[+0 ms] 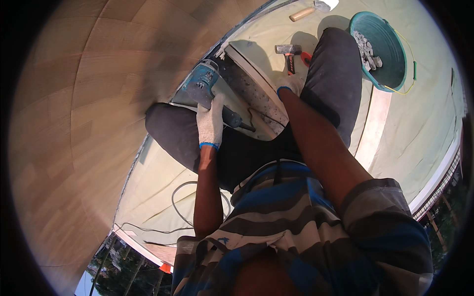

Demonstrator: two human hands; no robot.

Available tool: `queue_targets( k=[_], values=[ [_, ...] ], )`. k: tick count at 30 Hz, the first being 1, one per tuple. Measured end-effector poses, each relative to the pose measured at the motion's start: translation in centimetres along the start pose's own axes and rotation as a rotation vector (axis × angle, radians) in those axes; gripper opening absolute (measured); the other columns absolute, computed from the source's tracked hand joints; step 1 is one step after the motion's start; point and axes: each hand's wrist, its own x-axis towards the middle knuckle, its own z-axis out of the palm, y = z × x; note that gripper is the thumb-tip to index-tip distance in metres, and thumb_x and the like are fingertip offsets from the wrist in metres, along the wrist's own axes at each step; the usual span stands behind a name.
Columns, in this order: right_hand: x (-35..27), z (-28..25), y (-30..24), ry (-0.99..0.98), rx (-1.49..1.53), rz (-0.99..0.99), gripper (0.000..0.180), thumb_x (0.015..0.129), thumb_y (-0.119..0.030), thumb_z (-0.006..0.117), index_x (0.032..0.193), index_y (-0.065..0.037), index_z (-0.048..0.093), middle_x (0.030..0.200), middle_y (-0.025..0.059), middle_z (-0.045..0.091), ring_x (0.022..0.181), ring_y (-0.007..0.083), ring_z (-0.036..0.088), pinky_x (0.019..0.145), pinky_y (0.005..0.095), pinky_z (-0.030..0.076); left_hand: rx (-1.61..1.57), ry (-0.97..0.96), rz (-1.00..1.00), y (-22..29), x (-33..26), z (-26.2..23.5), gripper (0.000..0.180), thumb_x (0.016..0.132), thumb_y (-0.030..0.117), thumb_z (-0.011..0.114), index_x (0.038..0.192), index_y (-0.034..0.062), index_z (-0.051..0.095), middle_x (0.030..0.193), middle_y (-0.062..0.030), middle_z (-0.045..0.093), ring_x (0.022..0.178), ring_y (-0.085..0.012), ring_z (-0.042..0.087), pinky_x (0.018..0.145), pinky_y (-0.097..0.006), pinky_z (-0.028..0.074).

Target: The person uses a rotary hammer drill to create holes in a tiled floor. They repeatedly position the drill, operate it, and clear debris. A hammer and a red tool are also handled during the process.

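My left hand (211,122), in a white knit glove with a blue cuff, is closed around a teal and dark grey corded power tool (201,81). Its rounded head points away from me, and its cord end lies between my thighs. My gloved right hand (293,85) is beside my right knee, closed on the lower handle of a club hammer (289,51) with a grey head and a red-and-black grip. My knee and forearm partly hide those fingers. Right by the hammer is a red round object (306,59). Between my legs runs a rough grey strip edged by a wooden batten (256,71).
A green bucket (395,54) with broken grey rubble stands beyond my right knee. A wooden-handled tool (302,14) lies at the far edge. Grey cable (175,197) loops beside my left elbow. A tall curved tan panelled wall (103,113) rises on the left.
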Motion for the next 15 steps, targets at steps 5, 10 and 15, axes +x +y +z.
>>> queue_targets(
  k=[5, 10, 15],
  values=[
    [1.6, -1.0, -0.5, -0.257, 0.117, 0.116, 0.043, 0.094, -0.029, 0.076, 0.124, 0.001, 0.067, 0.106, 0.0177, 0.075, 0.090, 0.0352, 0.077, 0.083, 0.0452, 0.062, -0.047, -0.030, -0.028, 0.5, -0.2, 1.2, 0.035, 0.105, 0.027, 0.077, 0.124, 0.0001, 0.067, 0.100, -0.0011, 0.069, 0.091, -0.0103, 0.064, 0.080, -0.030, 0.053],
    [-7.2, -4.5, -2.9, -0.532, 0.643, 0.060, 0.039, 0.100, -0.025, 0.068, 0.127, 0.004, 0.064, 0.097, 0.0083, 0.071, 0.076, 0.0197, 0.071, 0.068, 0.0369, 0.059, -0.091, 0.023, -0.045, 0.0, 0.0, -0.1, 0.052, 0.104, 0.030, 0.078, 0.139, -0.0042, 0.061, 0.109, -0.0086, 0.074, 0.098, -0.0174, 0.070, 0.088, -0.034, 0.056],
    [-9.5, -6.3, -3.6, -1.054, 0.632, 0.130, 0.035, 0.103, -0.020, 0.068, 0.129, 0.003, 0.061, 0.092, 0.0077, 0.070, 0.070, 0.0181, 0.067, 0.061, 0.0346, 0.057, 0.526, 0.358, 0.339, 7.8, -3.4, -1.8, 0.086, 0.103, 0.033, 0.080, 0.166, -0.0089, 0.039, 0.145, -0.0294, 0.069, 0.129, -0.0337, 0.071, 0.112, -0.040, 0.053]
  ],
)
